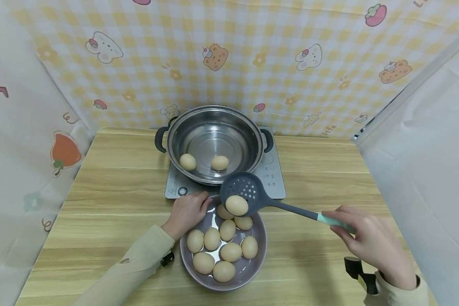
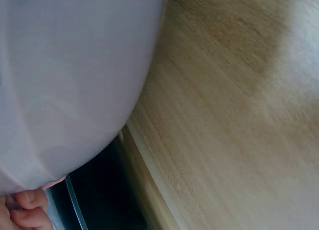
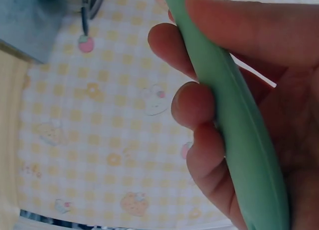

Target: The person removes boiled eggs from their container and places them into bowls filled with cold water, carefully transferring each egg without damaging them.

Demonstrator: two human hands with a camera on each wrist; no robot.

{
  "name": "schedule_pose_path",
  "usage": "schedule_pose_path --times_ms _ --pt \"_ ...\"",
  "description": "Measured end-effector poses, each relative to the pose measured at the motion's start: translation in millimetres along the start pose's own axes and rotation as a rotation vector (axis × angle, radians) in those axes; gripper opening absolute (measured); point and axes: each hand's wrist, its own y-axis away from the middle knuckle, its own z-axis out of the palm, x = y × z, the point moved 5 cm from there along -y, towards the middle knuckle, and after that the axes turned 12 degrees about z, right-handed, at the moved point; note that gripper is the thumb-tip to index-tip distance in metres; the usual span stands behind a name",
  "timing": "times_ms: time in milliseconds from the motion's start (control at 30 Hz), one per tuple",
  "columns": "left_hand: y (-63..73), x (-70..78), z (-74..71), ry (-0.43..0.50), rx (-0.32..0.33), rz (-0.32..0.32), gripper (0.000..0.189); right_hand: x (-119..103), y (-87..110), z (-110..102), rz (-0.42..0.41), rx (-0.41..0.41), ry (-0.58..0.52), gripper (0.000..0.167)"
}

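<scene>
My right hand [image 1: 367,238] grips the mint-green handle [image 3: 234,115] of a slotted skimmer, fingers and thumb wrapped round it. The skimmer's dark grey perforated head [image 1: 248,187] is over the far edge of the bowl, beside the pot. One egg [image 1: 236,205] lies on that head. My left hand [image 1: 187,212] holds the far left rim of a mauve bowl [image 1: 261,255]; its curled fingertips [image 2: 32,197] show at the bowl's edge in the left wrist view. Several pale brown eggs [image 1: 231,252] lie inside the bowl.
A steel pot [image 1: 214,110] with black side handles stands on a silver induction cooker [image 1: 277,182] behind the bowl. Two eggs [image 1: 219,162] lie in its near part. A checked yellow cloth [image 1: 237,80] hangs behind the wooden table [image 1: 114,178].
</scene>
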Motion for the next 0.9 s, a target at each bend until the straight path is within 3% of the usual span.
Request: schedule_pose_path --times_ms 100,267,333,467,900 --pt "0.0 0.4 -0.5 -0.009 0.003 0.001 0.015 5.6 4.5 3.3 0.024 -0.014 0.016 0.017" --pt "-0.2 1.3 -1.8 -0.013 0.001 0.002 0.013 9.5 7.3 7.5 0.034 -0.016 0.035 0.015" --pt "-0.5 1.5 -1.9 -0.011 -0.006 0.000 0.013 9.5 7.4 9.0 0.044 -0.022 0.048 0.017" --pt "-0.7 1.2 -1.3 -0.011 -0.017 -0.004 0.012 8.9 6.9 12.0 0.062 -0.029 0.070 0.037" --pt "-0.9 0.8 -0.9 -0.018 -0.030 -0.003 0.011 8.7 4.9 15.1 0.033 0.005 0.075 0.037"
